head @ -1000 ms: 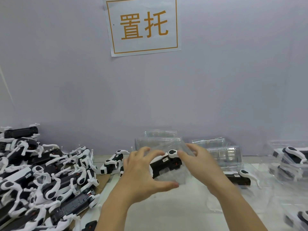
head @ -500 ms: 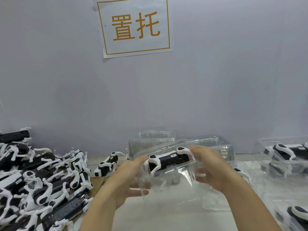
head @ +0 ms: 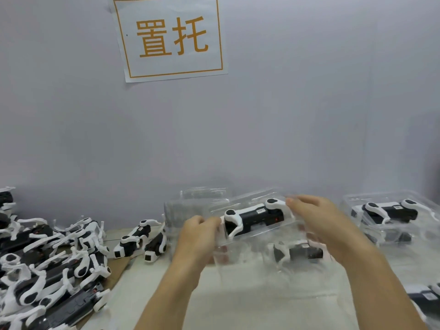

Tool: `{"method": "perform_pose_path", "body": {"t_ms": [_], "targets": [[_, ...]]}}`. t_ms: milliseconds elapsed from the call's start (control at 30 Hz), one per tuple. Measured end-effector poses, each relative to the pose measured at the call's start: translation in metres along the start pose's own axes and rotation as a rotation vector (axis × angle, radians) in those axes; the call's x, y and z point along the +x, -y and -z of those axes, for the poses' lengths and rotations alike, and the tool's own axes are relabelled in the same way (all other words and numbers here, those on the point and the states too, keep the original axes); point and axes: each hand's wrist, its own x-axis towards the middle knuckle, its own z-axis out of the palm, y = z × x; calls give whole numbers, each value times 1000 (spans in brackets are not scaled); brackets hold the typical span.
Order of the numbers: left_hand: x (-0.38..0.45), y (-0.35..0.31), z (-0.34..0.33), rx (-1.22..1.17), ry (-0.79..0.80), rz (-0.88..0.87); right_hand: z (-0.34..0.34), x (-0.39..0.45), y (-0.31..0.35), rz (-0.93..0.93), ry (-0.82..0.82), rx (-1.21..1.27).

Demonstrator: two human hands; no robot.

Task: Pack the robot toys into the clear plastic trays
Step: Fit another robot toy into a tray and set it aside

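A black-and-white robot toy [head: 254, 216] lies inside a clear plastic tray [head: 250, 200] that I hold up above the table, tilted up to the right. My left hand [head: 198, 236] grips the tray's left end. My right hand [head: 319, 220] grips its right end, fingers over the toy's white leg. Beneath the held tray, another packed toy [head: 300, 253] shows blurred through the plastic.
A big pile of loose robot toys [head: 42, 263] covers the left of the table, with two more [head: 140, 241] nearer the middle. Empty clear trays [head: 190, 206] stand against the wall. Packed trays [head: 390, 211] are stacked at the right. A paper sign [head: 169, 36] hangs above.
Both hands have lifted the tray with the toy and carried it to the right. The toy, first seen end-on, now shows its whole side.
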Motion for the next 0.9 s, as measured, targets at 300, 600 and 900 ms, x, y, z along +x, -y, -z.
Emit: {"method": "perform_pose_path", "body": {"t_ms": [300,600,900], "targets": [[27,-3,-87,125,116,5,27,12,-29,-76,-427,-113],[47,8,-116,322,57,15,14,15,-33,-177,-366,-190],[53,21,-102,184,184,157,4,20,-38,-165,-416,-225]]}}
